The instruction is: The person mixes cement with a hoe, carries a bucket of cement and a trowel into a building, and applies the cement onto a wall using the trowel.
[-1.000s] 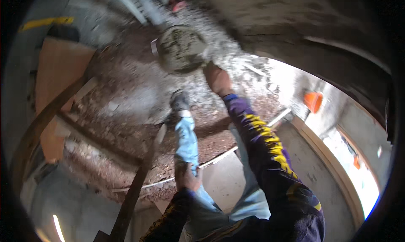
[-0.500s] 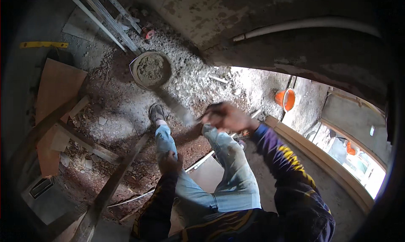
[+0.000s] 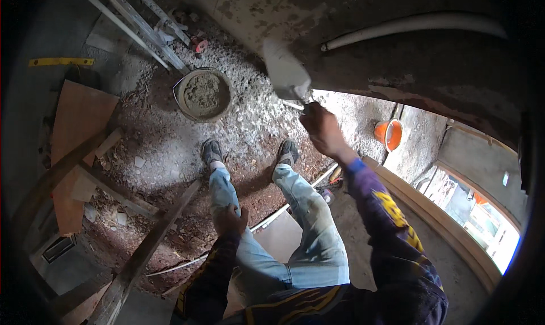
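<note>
My right hand [image 3: 322,129] is closed round the handle of a trowel [image 3: 285,74]. The trowel's pale blade, a little blurred by motion, is raised against the lower part of the dark wall; I cannot tell whether it touches. Resting on my left knee is my left hand [image 3: 229,220], with no tool in it and its fingers lying over the jeans. Beyond my feet, on the rubble-strewn ground, stands a bucket [image 3: 226,110] with grey mortar [image 3: 201,94] inside.
An orange bucket [image 3: 381,133] lies tipped at the right, beyond a long wooden beam [image 3: 431,209]. A white pipe [image 3: 414,24] runs along the wall. Timber [image 3: 150,245] and a brown board [image 3: 79,115] lie at the left, metal bars [image 3: 142,27] at the far left.
My right hand has swung up and away from my right knee, bringing the trowel from near the mortar bucket to the wall. My right foot now shows. The left hand has stayed put.
</note>
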Tool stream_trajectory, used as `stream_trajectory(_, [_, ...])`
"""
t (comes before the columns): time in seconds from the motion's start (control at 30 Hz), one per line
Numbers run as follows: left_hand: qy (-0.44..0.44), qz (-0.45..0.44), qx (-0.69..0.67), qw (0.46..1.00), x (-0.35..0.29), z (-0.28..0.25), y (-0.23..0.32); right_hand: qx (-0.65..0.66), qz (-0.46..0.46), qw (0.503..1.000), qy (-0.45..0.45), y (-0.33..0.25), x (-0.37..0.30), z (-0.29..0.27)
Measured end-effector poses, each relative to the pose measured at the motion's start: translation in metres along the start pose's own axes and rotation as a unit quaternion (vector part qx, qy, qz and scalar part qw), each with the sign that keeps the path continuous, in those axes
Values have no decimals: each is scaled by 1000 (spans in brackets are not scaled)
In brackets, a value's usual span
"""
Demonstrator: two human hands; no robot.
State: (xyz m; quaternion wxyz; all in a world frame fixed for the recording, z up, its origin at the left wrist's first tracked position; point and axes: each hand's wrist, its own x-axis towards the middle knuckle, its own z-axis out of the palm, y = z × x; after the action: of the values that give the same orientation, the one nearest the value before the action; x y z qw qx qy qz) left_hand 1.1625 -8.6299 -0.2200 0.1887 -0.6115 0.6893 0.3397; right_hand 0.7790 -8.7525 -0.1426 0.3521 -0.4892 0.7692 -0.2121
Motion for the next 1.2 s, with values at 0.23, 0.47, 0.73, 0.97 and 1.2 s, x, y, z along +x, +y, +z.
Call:
stream_trajectory(0.23, [-41,2,-32,999,-2,-5,-12,-143,140,971,134,95,45,91])
stream_trajectory(0.47, [32,53,-35,997,1,-16,-12,-135,46,965,220,99,32,67])
stream_trajectory(0.73, [19,44,-48,998,7,-22,-17,-124,40,978,165,25,1,0])
stream_trajectory(0.97, [1,-1,-51,999,3,-27,-16,-133,31,989,56,-48,-35,-50])
stream_trajectory(1.2, [-70,-72,-92,991,10,-34,-14,136,-37,963,-229,-138,-99,-37])
